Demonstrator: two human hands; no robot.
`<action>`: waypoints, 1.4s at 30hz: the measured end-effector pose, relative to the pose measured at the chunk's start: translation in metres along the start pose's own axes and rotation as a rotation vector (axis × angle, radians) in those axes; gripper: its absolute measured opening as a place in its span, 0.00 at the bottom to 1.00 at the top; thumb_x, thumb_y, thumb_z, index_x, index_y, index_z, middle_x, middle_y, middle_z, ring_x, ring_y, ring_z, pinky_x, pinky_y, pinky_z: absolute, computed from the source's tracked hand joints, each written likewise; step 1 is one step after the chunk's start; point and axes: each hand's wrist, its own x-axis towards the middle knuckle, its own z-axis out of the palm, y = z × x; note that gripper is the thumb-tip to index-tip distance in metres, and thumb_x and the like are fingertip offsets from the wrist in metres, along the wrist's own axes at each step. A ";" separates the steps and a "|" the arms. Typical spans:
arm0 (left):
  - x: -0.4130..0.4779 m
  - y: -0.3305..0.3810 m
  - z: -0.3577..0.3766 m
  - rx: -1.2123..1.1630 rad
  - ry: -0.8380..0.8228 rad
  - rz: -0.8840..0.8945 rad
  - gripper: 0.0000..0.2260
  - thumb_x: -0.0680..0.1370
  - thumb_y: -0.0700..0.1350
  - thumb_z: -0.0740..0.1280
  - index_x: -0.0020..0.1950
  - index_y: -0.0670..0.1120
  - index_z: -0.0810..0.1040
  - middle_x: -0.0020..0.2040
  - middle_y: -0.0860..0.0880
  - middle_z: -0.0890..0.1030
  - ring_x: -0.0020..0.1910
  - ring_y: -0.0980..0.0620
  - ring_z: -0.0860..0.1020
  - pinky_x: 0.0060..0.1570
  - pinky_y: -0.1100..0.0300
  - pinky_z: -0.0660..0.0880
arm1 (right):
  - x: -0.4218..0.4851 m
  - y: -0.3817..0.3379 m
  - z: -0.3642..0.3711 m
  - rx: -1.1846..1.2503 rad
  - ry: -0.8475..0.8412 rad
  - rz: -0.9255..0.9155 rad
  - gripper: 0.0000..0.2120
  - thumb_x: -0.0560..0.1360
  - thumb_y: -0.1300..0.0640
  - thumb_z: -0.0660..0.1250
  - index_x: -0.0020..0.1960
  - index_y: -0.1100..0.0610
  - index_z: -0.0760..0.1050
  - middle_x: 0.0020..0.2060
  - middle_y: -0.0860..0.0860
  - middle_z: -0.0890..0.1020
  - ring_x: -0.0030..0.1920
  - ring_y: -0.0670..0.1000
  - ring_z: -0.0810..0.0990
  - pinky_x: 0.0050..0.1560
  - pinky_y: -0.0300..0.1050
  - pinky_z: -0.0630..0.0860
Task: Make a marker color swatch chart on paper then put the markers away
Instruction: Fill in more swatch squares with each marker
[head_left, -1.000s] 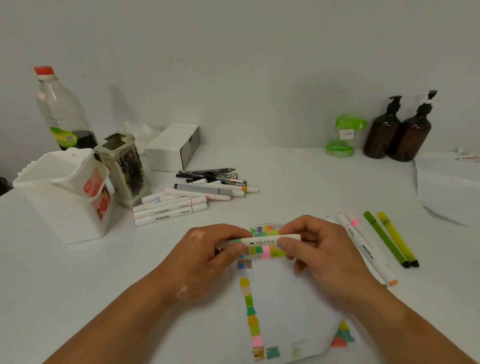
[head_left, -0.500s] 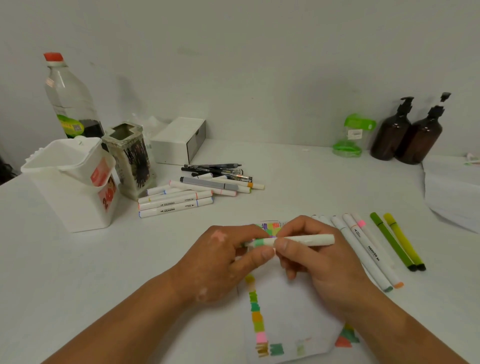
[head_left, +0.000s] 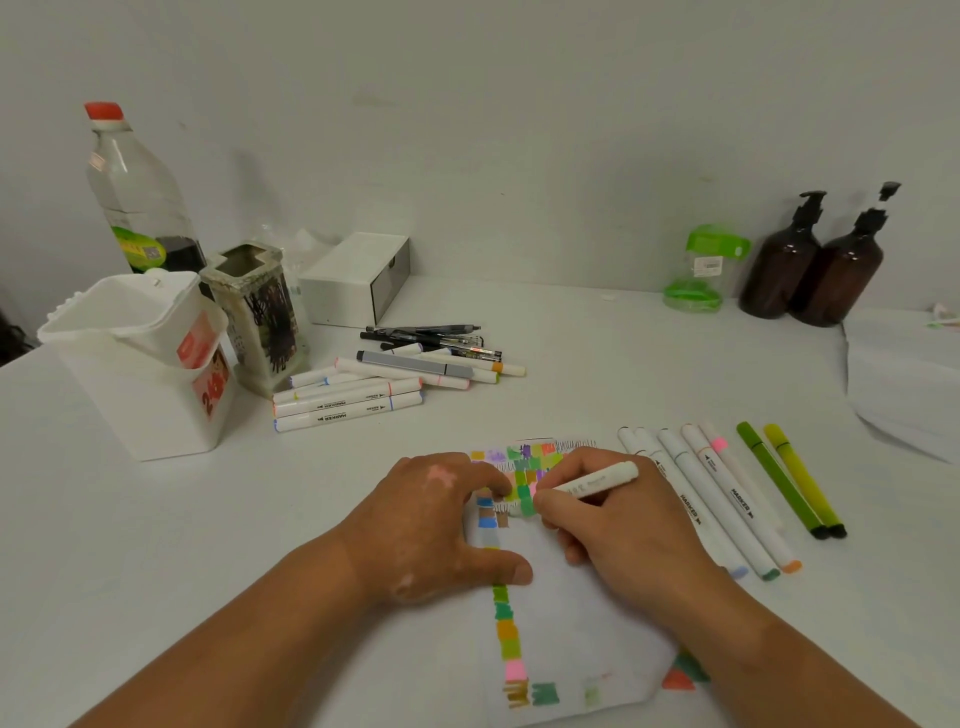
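The R hand (head_left: 623, 530) held a white marker (head_left: 597, 480) w/ fingers curled round it, its low end down on the paper (head_left: 571, 623) by the green patches near the top. The L hand (head_left: 436, 525) lay flat on the paper's left edge, fingers straight & a bit spread, holding nothing. A row of markers (head_left: 727, 499) lay just right of the paper, & a pile of markers (head_left: 353, 400) sat by the white tub (head_left: 130, 395).
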 end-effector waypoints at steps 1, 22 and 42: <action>0.000 0.000 0.000 0.000 -0.002 -0.002 0.36 0.64 0.75 0.69 0.68 0.62 0.73 0.46 0.66 0.69 0.49 0.61 0.69 0.46 0.69 0.63 | 0.000 -0.001 0.000 -0.003 0.000 0.002 0.06 0.73 0.57 0.73 0.39 0.48 0.82 0.27 0.51 0.82 0.25 0.46 0.79 0.26 0.32 0.71; 0.003 -0.002 0.001 0.001 0.000 -0.002 0.37 0.63 0.75 0.69 0.68 0.62 0.72 0.44 0.67 0.67 0.45 0.62 0.69 0.41 0.73 0.60 | 0.000 -0.003 -0.001 -0.045 -0.010 0.029 0.05 0.73 0.57 0.72 0.39 0.49 0.80 0.28 0.49 0.82 0.25 0.45 0.80 0.26 0.32 0.71; 0.002 -0.005 0.002 0.022 0.018 -0.004 0.35 0.64 0.77 0.67 0.67 0.63 0.70 0.49 0.65 0.74 0.45 0.62 0.72 0.40 0.72 0.64 | 0.004 0.004 -0.002 0.079 0.055 0.002 0.04 0.72 0.55 0.71 0.39 0.50 0.79 0.27 0.50 0.80 0.26 0.48 0.76 0.27 0.40 0.72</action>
